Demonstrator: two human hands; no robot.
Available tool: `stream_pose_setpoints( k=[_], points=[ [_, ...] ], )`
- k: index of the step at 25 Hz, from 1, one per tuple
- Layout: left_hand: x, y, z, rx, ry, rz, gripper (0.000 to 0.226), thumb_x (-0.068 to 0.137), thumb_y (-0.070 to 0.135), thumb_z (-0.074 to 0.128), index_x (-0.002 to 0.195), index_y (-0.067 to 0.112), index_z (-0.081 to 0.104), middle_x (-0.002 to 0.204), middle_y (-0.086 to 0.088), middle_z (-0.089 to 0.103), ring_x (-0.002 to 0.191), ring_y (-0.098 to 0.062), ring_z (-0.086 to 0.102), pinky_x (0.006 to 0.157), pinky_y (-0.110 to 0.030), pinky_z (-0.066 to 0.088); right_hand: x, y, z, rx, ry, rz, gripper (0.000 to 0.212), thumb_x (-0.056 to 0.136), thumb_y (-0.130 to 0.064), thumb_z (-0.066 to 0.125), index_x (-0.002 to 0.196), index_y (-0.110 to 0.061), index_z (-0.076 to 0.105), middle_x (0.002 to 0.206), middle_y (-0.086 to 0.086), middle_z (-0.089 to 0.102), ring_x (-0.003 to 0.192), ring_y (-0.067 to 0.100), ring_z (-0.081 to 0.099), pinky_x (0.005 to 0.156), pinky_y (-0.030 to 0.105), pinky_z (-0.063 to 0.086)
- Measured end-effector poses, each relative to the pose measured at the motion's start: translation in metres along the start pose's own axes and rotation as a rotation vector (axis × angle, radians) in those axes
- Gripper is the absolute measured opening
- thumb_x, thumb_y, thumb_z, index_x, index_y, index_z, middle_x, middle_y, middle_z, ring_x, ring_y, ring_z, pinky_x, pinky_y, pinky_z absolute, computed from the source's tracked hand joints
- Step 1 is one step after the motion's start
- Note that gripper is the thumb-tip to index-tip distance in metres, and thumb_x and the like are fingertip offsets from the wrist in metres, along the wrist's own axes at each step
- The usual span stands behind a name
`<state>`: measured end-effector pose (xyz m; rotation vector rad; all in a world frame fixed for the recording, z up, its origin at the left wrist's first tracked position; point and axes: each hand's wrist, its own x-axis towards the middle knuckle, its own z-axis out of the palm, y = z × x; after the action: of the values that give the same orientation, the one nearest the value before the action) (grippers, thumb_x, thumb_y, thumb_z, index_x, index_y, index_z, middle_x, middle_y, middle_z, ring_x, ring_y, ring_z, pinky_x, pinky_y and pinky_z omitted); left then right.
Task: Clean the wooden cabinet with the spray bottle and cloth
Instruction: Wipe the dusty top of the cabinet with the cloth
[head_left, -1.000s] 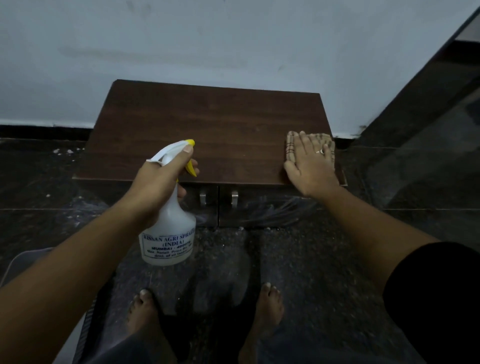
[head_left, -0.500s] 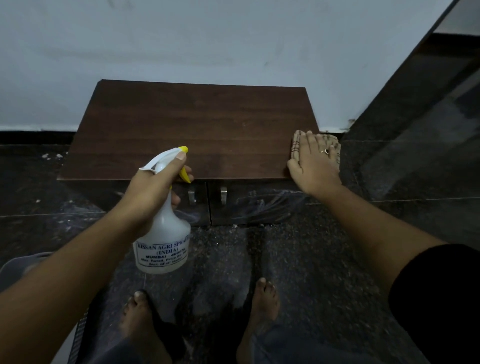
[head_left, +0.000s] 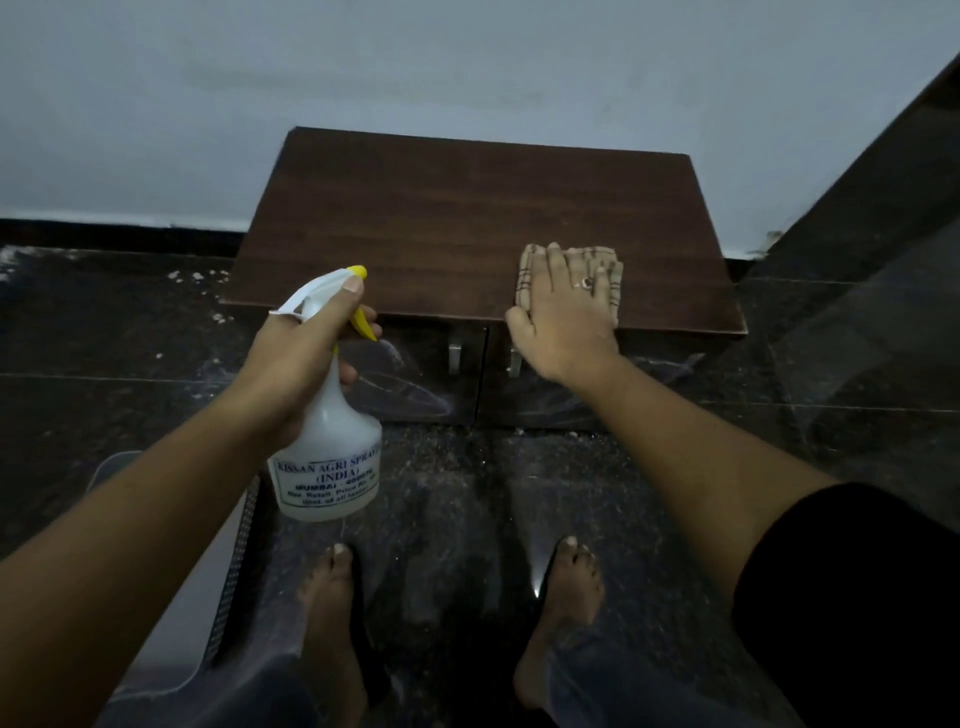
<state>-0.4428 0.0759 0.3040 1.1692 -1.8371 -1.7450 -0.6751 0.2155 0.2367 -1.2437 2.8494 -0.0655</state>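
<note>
The top of the cabinet (head_left: 441, 218) lies open across its left and rear; the wall (head_left: 467, 67) shuts it behind. The right hand (head_left: 563, 317) and cloth (head_left: 592, 255) block the near right.

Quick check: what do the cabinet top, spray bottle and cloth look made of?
Cabinet top: dark brown wood grain, low sheen; likely laminate or veneer over board, though solid wood is possible. Spray bottle: translucent white plastic, yellow plastic trigger, printed label. Cloth: soft woven fabric, beige with dark check lines, flattened under the right hand.
</note>
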Motion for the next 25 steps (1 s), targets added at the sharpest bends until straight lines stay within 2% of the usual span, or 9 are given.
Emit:
stream_pose_setpoints(
  k=[3, 6, 8, 12, 15, 19, 23, 25],
  points=[
    [-0.001, 0.001, -0.031, -0.033, 0.041, 0.027, 0.024, 0.101, 0.051, 0.058, 0.122, 0.043, 0.066, 0.107, -0.003, 0.077, 0.104, -0.024, 0.073, 0.068, -0.036, 0.054, 0.002, -0.06, 0.002, 0.0, 0.019, -0.109, 0.085, 0.094, -0.055, 0.029, 0.163, -0.008, 0.017, 0.17, 0.013, 0.018, 0.157, 0.033, 0.013, 0.125, 0.059, 0.007],
    [0.002, -0.001, -0.061, -0.004, 0.089, 0.004, 0.017, 0.099, 0.054, 0.06, 0.1, 0.044, 0.074, 0.101, 0.0, 0.079, 0.109, -0.03, 0.071, 0.082, -0.048, 0.058, 0.009, -0.115, 0.004, -0.011, 0.021, -0.193, 0.086, 0.091, -0.056, 0.026, 0.162, -0.008, 0.02, 0.169, 0.013, 0.023, 0.156, 0.033, 0.017, 0.125, 0.06, 0.009],
    [0.004, -0.005, -0.078, 0.0, 0.114, -0.004, 0.017, 0.098, 0.055, 0.061, 0.095, 0.045, 0.074, 0.099, 0.001, 0.079, 0.109, -0.031, 0.071, 0.084, -0.048, 0.058, 0.013, -0.142, 0.005, -0.008, 0.018, -0.227, 0.087, 0.09, -0.055, 0.026, 0.162, -0.007, 0.021, 0.169, 0.013, 0.023, 0.156, 0.033, 0.017, 0.125, 0.06, 0.009],
    [0.01, -0.014, -0.111, -0.008, 0.165, 0.017, 0.015, 0.098, 0.056, 0.06, 0.098, 0.048, 0.073, 0.1, 0.001, 0.078, 0.108, -0.034, 0.071, 0.074, -0.04, 0.054, 0.023, -0.182, 0.008, -0.013, 0.034, -0.292, 0.086, 0.09, -0.056, 0.025, 0.162, -0.008, 0.021, 0.169, 0.013, 0.023, 0.156, 0.033, 0.016, 0.125, 0.06, 0.009],
    [0.011, -0.023, -0.128, 0.004, 0.204, 0.001, 0.02, 0.097, 0.057, 0.061, 0.084, 0.051, 0.076, 0.1, 0.0, 0.079, 0.105, -0.035, 0.072, 0.08, -0.046, 0.057, 0.03, -0.209, 0.011, 0.002, 0.02, -0.329, 0.085, 0.092, -0.056, 0.027, 0.162, -0.009, 0.02, 0.169, 0.012, 0.022, 0.156, 0.033, 0.016, 0.125, 0.06, 0.008],
    [0.009, -0.032, -0.149, -0.021, 0.269, -0.038, 0.024, 0.098, 0.055, 0.061, 0.092, 0.036, 0.074, 0.1, 0.002, 0.079, 0.098, -0.029, 0.072, 0.084, -0.044, 0.056, 0.036, -0.251, 0.012, 0.013, 0.01, -0.385, 0.084, 0.094, -0.055, 0.034, 0.163, -0.009, 0.019, 0.169, 0.012, 0.02, 0.156, 0.033, 0.015, 0.125, 0.06, 0.006],
    [0.01, -0.039, -0.158, -0.009, 0.276, -0.066, 0.035, 0.099, 0.054, 0.059, 0.1, 0.024, 0.077, 0.1, 0.003, 0.078, 0.085, -0.02, 0.068, 0.072, -0.035, 0.054, 0.044, -0.285, 0.014, 0.02, 0.012, -0.419, 0.085, 0.093, -0.056, 0.037, 0.162, -0.008, 0.022, 0.168, 0.012, 0.023, 0.156, 0.033, 0.017, 0.125, 0.061, 0.008],
    [0.01, -0.041, -0.159, -0.003, 0.279, -0.07, 0.037, 0.1, 0.055, 0.058, 0.1, 0.023, 0.077, 0.1, 0.002, 0.078, 0.079, -0.019, 0.065, 0.071, -0.034, 0.053, 0.044, -0.29, 0.015, 0.013, 0.022, -0.431, 0.084, 0.094, -0.056, 0.039, 0.162, -0.009, 0.022, 0.168, 0.012, 0.023, 0.155, 0.033, 0.018, 0.124, 0.061, 0.007]
  ],
)
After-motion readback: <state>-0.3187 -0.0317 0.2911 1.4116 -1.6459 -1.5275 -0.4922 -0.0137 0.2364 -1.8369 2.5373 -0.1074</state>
